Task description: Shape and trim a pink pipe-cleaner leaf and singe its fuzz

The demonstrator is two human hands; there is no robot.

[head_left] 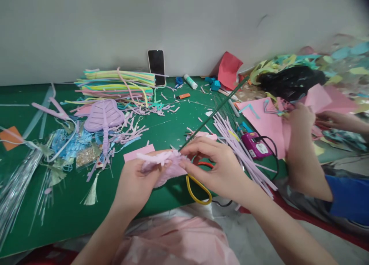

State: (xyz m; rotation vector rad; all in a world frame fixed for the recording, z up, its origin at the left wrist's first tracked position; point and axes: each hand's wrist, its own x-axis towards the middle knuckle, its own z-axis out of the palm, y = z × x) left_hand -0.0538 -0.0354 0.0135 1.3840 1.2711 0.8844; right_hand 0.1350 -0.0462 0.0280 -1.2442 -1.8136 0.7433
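My left hand (135, 182) is closed on a fuzzy light-purple piece (165, 167) made of pipe cleaners, near the table's front edge. From the right, my right hand (215, 165) pinches the same piece at its right end. A long thin green stick (215, 113) rises from that end toward the upper right, past the fingers of my right hand. Yellow-handled scissors (198, 192) lie partly beneath my right hand. Behind my left hand is a pink paper square (140, 152). Fingertips hide part of the purple piece.
On the green table (72, 219) are a pipe cleaner pile (118, 84), a purple leaf-shaped fan (103, 117), a phone (156, 67), loose purple stems (239, 149) and a purple device (256, 145). At right, another person's hands (302, 117) handle pink paper (262, 119).
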